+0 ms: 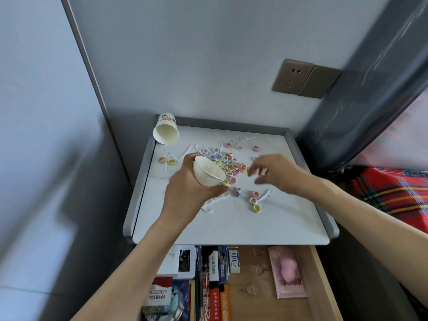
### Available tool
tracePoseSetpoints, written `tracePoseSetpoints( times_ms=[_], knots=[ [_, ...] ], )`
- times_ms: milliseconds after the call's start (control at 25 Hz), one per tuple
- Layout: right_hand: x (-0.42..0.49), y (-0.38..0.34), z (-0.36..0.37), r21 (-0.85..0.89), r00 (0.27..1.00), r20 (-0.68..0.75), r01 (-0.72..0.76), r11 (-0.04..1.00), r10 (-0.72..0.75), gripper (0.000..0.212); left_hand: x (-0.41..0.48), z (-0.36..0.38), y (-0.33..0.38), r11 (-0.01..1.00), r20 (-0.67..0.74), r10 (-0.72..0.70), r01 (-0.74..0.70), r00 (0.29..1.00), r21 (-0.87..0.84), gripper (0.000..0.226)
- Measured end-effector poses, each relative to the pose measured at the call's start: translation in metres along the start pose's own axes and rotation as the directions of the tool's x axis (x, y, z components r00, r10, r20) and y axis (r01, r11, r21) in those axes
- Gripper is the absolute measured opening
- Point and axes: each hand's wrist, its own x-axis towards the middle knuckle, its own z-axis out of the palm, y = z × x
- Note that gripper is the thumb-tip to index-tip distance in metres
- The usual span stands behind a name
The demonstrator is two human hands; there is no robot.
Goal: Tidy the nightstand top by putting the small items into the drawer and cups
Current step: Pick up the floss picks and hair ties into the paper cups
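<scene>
- Two bare hands work above a white nightstand top [231, 225], seen from a camera looking down from the person's head.
- The left hand [187, 191] grips a white paper cup [208, 171], fingers wrapped around its side, holding it tilted with its open mouth facing up and toward the right, just above the tabletop.
- The right hand [275, 172] hovers beside the cup with fingers loosely curled; its fingertips [251, 172] pinch what looks like a small yellow-green hair tie, though motion blur makes this uncertain.
- Many small pastel hair ties [231, 164] lie scattered across the middle of the top, most of them clustered between the two hands.
- Several white floss picks [214, 202] lie among them, some below the left hand, others farther back.
- A second paper cup [166, 132] with a printed pattern lies tipped on its side at the back left corner, mouth toward the camera.
- Below the top, a wooden drawer [322, 281] stands open, holding books, small boxes and a pink packet [288, 272].
- A wall socket [293, 77] sits on the wall behind.
</scene>
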Motion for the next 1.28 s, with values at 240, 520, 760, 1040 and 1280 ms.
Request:
tracePoseSetpoints(
  times_ms=[240,520,760,1040,1280],
  knots=[
    [-0.023,0.041,0.039,-0.237,0.98,0.156,-0.086,0.968,0.125,0.012,0.002,-0.011,-0.004,1.0,-0.033,0.024,-0.025,0.999,-0.018,0.073],
    [-0.015,0.008,0.016,-0.051,0.983,-0.078,-0.171,0.984,0.167,0.007,0.01,-0.029,-0.008,0.997,-0.102,0.0,-0.008,0.995,-0.078,0.07],
    [0.011,-0.063,0.073,-0.078,0.993,0.111,0.036,0.996,-0.027,0.024,0.009,-0.036,-0.007,0.996,-0.12,-0.035,0.025,0.992,-0.087,0.066],
    [0.01,-0.072,0.082,-0.189,0.995,0.003,-0.101,0.977,0.103,0.012,0.007,-0.04,-0.007,0.994,-0.113,-0.038,0.026,0.993,-0.109,0.066],
    [0.019,-0.108,0.089,0.032,0.986,0.031,-0.163,0.986,0.162,0.012,0.003,-0.05,-0.007,0.993,-0.142,-0.073,0.058,0.987,-0.103,0.067]
  ],
)
